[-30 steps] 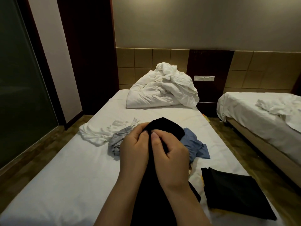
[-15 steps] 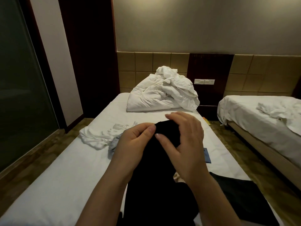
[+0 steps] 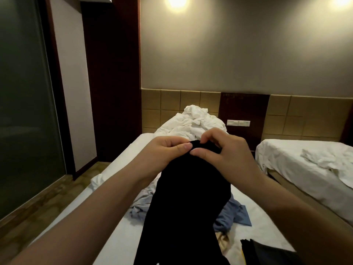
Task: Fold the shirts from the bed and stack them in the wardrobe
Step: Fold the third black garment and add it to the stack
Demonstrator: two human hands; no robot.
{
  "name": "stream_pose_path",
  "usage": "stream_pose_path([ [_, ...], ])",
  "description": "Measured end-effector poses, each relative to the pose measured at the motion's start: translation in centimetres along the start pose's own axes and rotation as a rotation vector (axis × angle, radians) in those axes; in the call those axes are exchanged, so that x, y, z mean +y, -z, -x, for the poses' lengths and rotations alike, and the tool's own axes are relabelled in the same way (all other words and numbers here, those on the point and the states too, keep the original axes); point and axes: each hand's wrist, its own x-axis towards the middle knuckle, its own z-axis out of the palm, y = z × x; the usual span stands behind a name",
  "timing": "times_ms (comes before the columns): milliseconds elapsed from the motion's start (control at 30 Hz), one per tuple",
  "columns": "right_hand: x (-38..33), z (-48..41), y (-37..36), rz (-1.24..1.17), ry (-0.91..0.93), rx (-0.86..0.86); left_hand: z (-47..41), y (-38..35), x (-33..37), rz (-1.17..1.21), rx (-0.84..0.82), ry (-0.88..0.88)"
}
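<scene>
A black shirt (image 3: 188,203) hangs in front of me over the bed (image 3: 118,243). My left hand (image 3: 168,150) and my right hand (image 3: 223,152) both pinch its top edge, close together, thumbs facing me. Behind it on the sheet lie a crumpled white shirt (image 3: 98,181), a pale grey shirt (image 3: 142,202) and a blue shirt (image 3: 232,215). A folded black garment (image 3: 267,253) lies at the bed's near right corner, partly cut off by the frame.
A heap of white duvet (image 3: 193,123) fills the head of the bed. A second bed (image 3: 305,165) with white linen stands to the right across a narrow floor gap. A dark wooden panel (image 3: 112,79) and a glass wall (image 3: 24,104) stand on the left.
Both hands have lifted the black shirt higher, and my right hand has closed onto its top edge beside the left. The camera has tilted up.
</scene>
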Motion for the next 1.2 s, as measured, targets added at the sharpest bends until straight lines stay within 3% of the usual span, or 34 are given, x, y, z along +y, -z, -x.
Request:
stream_pose_path([
  [100,-0.4,-1.9,1.1,0.047,-0.013,-0.053,-0.8,0.5,0.9,-0.084,0.007,-0.058],
  [233,-0.9,-3.6,2.2,0.110,-0.003,-0.083,-1.2,0.3,1.7,-0.538,0.094,-0.257],
  [300,-1.1,-3.8,2.2,0.135,0.002,-0.093,-1.1,0.0,1.5,-0.638,0.123,-0.296],
  [600,-0.3,-3.4,2.4,-0.012,-0.108,-0.102,-1.4,0.5,-0.4,-0.450,0.138,-0.235],
  [867,-0.1,-3.5,3.0,0.041,-0.133,-0.141,-1.3,0.5,0.0,-0.322,0.077,-0.220],
  [1067,-0.5,-4.1,3.9,0.166,-0.087,-0.146,-1.0,0.3,-1.1,-0.524,0.146,-0.172],
  [1200,0.3,-5.1,5.6,0.303,-0.108,-0.138,-0.5,1.1,-2.5,-0.491,0.131,-0.063],
])
